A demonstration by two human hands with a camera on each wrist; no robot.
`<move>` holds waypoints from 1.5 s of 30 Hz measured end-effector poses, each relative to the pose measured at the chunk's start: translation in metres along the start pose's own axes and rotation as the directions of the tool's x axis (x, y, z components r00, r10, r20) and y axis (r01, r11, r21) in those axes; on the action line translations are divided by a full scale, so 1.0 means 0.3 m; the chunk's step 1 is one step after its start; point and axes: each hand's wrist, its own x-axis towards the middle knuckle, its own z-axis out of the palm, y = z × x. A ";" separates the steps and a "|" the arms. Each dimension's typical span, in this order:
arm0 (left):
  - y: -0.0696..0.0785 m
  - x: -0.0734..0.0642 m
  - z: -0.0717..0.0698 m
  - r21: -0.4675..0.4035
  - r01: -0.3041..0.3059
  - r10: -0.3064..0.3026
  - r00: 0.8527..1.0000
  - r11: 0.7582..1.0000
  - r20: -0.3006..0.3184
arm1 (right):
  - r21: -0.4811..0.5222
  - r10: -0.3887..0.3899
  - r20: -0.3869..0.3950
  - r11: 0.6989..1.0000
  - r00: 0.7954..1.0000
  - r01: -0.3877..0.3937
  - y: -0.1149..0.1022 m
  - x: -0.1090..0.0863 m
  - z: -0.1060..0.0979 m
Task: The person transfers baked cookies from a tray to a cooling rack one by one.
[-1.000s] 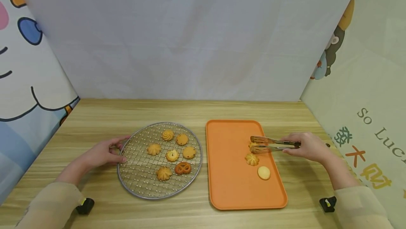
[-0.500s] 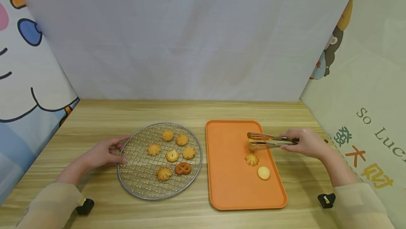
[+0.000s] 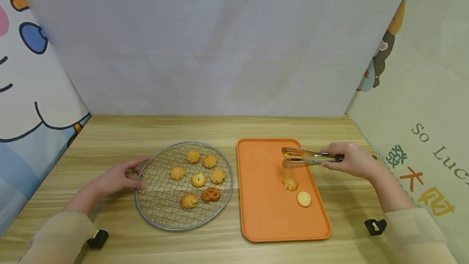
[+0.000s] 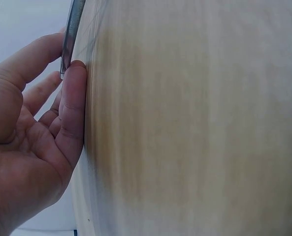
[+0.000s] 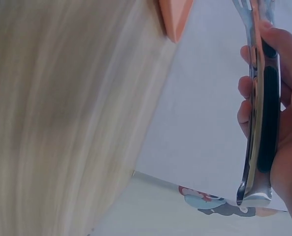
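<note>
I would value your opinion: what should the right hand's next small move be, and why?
Probably carry the tongs leftward toward the wire rack: the right hand holds them over the orange tray, a cookie seems to sit between their tips, and the left hand holds the rack's rim, with bare mesh nearby.

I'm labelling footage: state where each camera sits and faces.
Head: worn there, facing forward and down at wire rack, orange tray, left hand and right hand.
Left wrist: worn there, facing left hand holding the rack's rim.
Right wrist: worn there, facing right hand gripping tongs.
Shared: head and right wrist show tongs and tray.
</note>
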 end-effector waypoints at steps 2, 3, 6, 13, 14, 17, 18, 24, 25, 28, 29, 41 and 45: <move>0.000 0.001 0.001 -0.002 -0.004 0.004 1.000 1.000 0.002 | 0.002 -0.004 -0.006 1.000 1.000 0.004 -0.005 0.005 -0.004; 0.000 0.001 0.001 -0.005 -0.007 0.007 1.000 1.000 0.003 | 0.003 -0.006 -0.010 1.000 1.000 0.006 -0.007 0.008 -0.006; 0.000 0.002 0.001 -0.012 -0.017 0.017 1.000 1.000 0.006 | 0.015 -0.026 -0.024 1.000 0.999 0.026 -0.016 0.019 -0.013; -0.006 0.004 0.002 -0.023 -0.003 0.003 1.000 1.000 0.002 | 0.042 -0.078 -0.056 0.996 0.995 0.080 -0.037 0.055 -0.029; -0.006 0.004 0.001 -0.023 -0.010 0.010 1.000 1.000 0.004 | 0.046 -0.081 -0.057 0.995 0.995 0.084 -0.041 0.061 -0.032; -0.008 0.006 0.001 -0.027 -0.016 0.016 1.000 1.000 0.005 | 0.056 -0.097 -0.060 0.993 0.993 0.101 -0.053 0.079 -0.039; -0.010 0.007 0.001 -0.026 -0.018 0.018 1.000 1.000 0.004 | 0.052 -0.106 -0.064 0.993 0.992 0.109 -0.057 0.086 -0.041; -0.013 0.010 -0.001 -0.023 0.008 -0.008 1.000 1.000 -0.002 | 0.016 -0.174 -0.100 0.984 0.980 0.176 -0.089 0.129 -0.050; -0.014 0.010 -0.002 -0.020 0.010 -0.010 1.000 1.000 -0.002 | 0.014 -0.181 -0.102 0.983 0.978 0.183 -0.095 0.137 -0.051; -0.016 0.011 -0.002 -0.011 0.012 -0.012 1.000 1.000 -0.003 | 0.007 -0.199 -0.105 0.980 0.974 0.201 -0.112 0.160 -0.053; -0.016 0.011 -0.002 -0.011 0.013 -0.013 1.000 1.000 -0.003 | 0.014 -0.205 -0.104 0.978 0.973 0.207 -0.119 0.168 -0.053; -0.005 0.008 0.004 -0.012 0.006 -0.006 1.000 1.000 -0.001 | 0.043 -0.318 -0.127 0.945 0.940 0.325 -0.213 0.267 -0.059; -0.002 0.008 0.005 -0.012 0.003 -0.003 1.000 1.000 -0.001 | 0.048 -0.349 -0.131 0.933 0.928 0.357 -0.241 0.301 -0.057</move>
